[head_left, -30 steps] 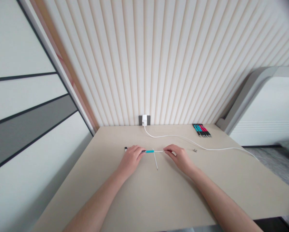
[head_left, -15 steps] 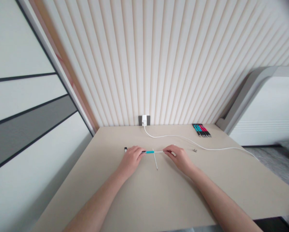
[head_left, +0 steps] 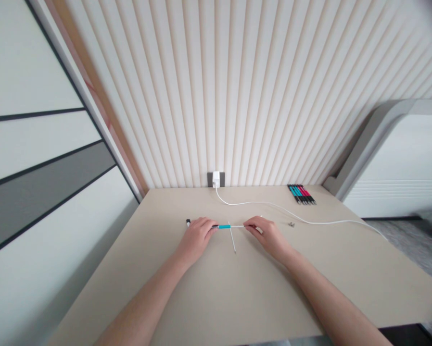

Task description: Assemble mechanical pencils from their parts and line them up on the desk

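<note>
My left hand (head_left: pixel 198 236) is closed round the black end of a pen barrel (head_left: pixel 224 226) with a turquoise middle. From the barrel's right end a thin white pen refill (head_left: pixel 236 226) sticks out, level with the barrel. The fingertips of my right hand (head_left: pixel 266 234) pinch the refill's far end. Under the barrel, a second white refill (head_left: pixel 233 241) lies slanted on the table. Beside my left hand is a small black-and-white piece (head_left: pixel 188 222), partly hidden by the hand. A little white tip (head_left: pixel 261 216) shows just behind my right hand.
Several turquoise, red and black pens (head_left: pixel 301 194) lie in a row at the back right of the table (head_left: pixel 216 298). Small metallic pieces (head_left: pixel 291 224) rest right of my right hand. A white cable (head_left: pixel 273 205) runs from a charger (head_left: pixel 216 179) at the wall across the table.
</note>
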### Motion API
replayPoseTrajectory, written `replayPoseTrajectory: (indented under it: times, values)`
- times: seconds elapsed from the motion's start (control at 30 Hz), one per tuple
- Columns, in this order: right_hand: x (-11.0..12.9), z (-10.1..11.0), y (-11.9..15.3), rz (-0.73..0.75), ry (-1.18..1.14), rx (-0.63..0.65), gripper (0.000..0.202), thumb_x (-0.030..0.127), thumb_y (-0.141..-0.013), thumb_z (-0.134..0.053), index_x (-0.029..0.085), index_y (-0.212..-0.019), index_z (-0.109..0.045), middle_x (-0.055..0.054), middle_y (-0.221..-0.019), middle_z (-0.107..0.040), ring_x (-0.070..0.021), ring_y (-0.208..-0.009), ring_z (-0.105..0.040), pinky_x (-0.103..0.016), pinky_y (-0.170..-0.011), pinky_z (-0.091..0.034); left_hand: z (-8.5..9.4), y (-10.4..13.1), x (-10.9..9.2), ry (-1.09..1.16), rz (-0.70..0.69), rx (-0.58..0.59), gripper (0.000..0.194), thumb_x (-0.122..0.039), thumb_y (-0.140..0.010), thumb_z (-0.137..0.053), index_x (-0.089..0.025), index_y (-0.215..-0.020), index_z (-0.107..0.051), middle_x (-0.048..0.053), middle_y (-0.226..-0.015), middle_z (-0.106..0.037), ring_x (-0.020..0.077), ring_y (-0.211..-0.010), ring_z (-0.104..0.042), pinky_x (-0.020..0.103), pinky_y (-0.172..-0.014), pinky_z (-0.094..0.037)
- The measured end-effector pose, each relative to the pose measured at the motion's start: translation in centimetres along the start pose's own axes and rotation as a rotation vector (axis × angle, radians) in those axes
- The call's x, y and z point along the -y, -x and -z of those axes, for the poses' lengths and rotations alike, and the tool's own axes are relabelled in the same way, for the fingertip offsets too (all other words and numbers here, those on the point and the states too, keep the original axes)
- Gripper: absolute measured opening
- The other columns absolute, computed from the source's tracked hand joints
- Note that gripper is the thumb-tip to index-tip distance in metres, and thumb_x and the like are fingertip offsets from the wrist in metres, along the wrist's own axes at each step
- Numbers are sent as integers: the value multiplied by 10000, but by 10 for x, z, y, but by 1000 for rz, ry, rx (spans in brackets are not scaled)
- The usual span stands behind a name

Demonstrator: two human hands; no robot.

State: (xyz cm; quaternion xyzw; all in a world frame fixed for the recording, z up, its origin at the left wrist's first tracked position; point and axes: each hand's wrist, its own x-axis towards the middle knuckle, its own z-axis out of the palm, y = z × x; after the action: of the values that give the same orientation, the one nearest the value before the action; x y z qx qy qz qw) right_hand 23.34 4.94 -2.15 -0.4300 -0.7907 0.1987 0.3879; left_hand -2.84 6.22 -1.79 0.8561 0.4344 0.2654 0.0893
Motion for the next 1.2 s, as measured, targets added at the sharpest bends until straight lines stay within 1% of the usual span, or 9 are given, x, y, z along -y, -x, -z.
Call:
replayPoseTrajectory:
  times: [0.3,0.5,0.63,0.73,0.8,0.87,1.03,1.13,1.2]
  values:
    - [0,-5,0,74,103,-18,147,288,-918,-543,234,-974,-668,-53,-912,-713,-195,-865,-639,-368,-825,-437,2,0,-8,72,-65,32,173,-271,-942,-483,-216,-1034,-619,43,-944,-658,195,-913,-590,329,-816,-443]
    - [7,-6,0,17,55,-45,213,300,-904,-565,255,-1106,-617,-35,-939,-713,-199,-923,-639,-381,-882,-431,2,1,-7,72,-89,30,168,-268,-945,-477,-219,-1036,-609,40,-947,-661,193,-911,-587,329,-820,-440]
    - [4,-7,0,-35,77,-128,328,331,-894,-565,245,-1211,-559,-70,-1088,-674,-223,-1033,-598,-395,-918,-433,6,-1,1,52,-25,-67,165,-279,-943,-472,-215,-1016,-606,46,-942,-653,201,-901,-591,344,-819,-448]
    - [4,-11,0,-48,146,-152,219,288,-917,-514,220,-1093,-626,-72,-973,-681,-214,-931,-602,-373,-860,-449,11,-2,10,59,56,-197,177,-275,-949,-449,-208,-1023,-595,54,-955,-644,206,-921,-591,356,-839,-456]
    - [10,-17,-1,-19,211,-79,188,251,-929,-484,215,-979,-662,-64,-902,-677,-203,-869,-592,-356,-826,-440,14,-3,16,66,97,-273,187,-272,-950,-439,-205,-1037,-590,62,-972,-639,210,-935,-593,361,-846,-464]
    - [23,-27,-3,31,279,43,197,230,-933,-475,220,-961,-670,-63,-914,-669,-197,-874,-577,-341,-813,-422,15,-3,21,76,118,-318,193,-272,-948,-434,-207,-1043,-589,67,-981,-634,212,-940,-596,362,-846,-474]
    - [66,-58,-23,159,448,266,199,305,-936,-497,227,-975,-676,-66,-969,-642,-200,-932,-547,-332,-811,-367,10,-3,29,96,128,-326,188,-260,-947,-429,-204,-1038,-583,60,-981,-632,201,-947,-602,357,-865,-482]
    - [79,-74,-35,130,506,341,218,403,-889,-572,233,-988,-666,-56,-973,-642,-211,-952,-551,-335,-807,-353,6,-2,32,100,127,-325,184,-254,-942,-435,-201,-1034,-585,55,-982,-636,194,-944,-605,355,-867,-486]
    - [81,-80,-39,79,521,365,214,407,-862,-608,234,-977,-660,-48,-974,-649,-211,-959,-558,-330,-808,-345,5,-2,33,101,129,-322,184,-254,-940,-439,-201,-1037,-586,55,-984,-638,195,-942,-606,353,-856,-493]
